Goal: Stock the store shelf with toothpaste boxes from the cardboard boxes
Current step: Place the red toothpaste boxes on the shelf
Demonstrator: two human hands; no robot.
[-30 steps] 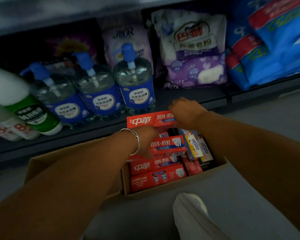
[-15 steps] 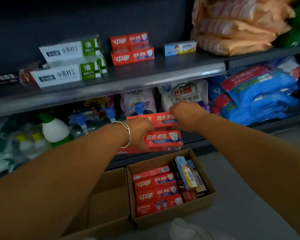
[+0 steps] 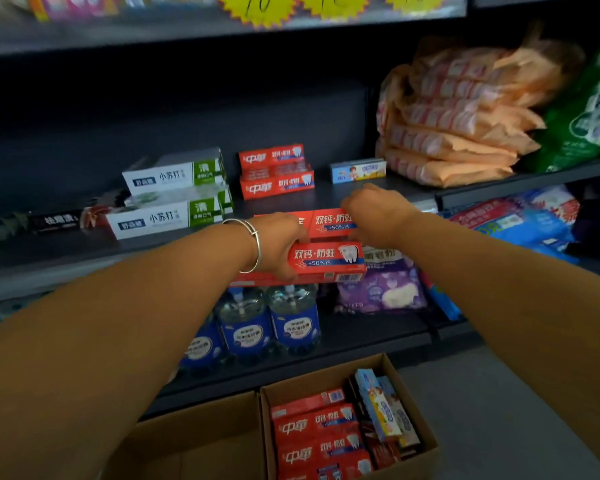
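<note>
My left hand (image 3: 278, 244) grips a red toothpaste box (image 3: 326, 259) just below the front edge of the middle shelf (image 3: 326, 197). My right hand (image 3: 378, 216) holds a second red toothpaste box (image 3: 329, 223) at the shelf's edge, above the first. On the shelf stand two stacked red toothpaste boxes (image 3: 276, 171), white-and-green toothpaste boxes (image 3: 174, 192) and a small blue box (image 3: 357, 170). On the floor, the cardboard box (image 3: 426, 441) holds several red toothpaste boxes (image 3: 316, 438) and small colourful boxes (image 3: 381, 407).
Orange packets (image 3: 454, 126) are stacked at the shelf's right end. The lower shelf carries blue-labelled bottles (image 3: 267, 323), a purple bag (image 3: 381, 292) and blue packs (image 3: 520, 220). A second cardboard box (image 3: 194, 441) sits left of the full one. Yellow price tags (image 3: 326, 5) hang above.
Both hands have lifted the two red toothpaste boxes from the cardboard box up to the middle shelf's front edge. My view has tilted upward with them.
</note>
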